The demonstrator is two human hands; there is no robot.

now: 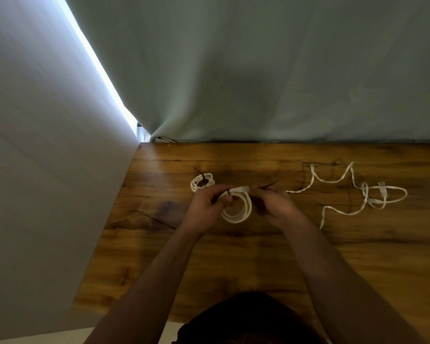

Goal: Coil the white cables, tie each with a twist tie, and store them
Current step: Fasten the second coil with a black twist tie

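**Inspector:** Grip?
**Assistant:** Left hand [206, 204] pinches the smooth, round white coil [236, 213] at its top. Right hand [276, 202] pinches the thin dark twist tie [268, 185] wrapped there, over the wooden table [233, 256].
**Inspector:** Count?
**Assistant:** Two coils: this one, plus one braided coil [202, 182], tied, lying beyond the left hand. Loose white cable [333, 181] sprawls on the right, number unclear.

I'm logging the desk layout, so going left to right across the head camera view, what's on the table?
Tied coil → coil in the hands → right hand → loose cable. Left hand skipped: it overlaps the tied coil.
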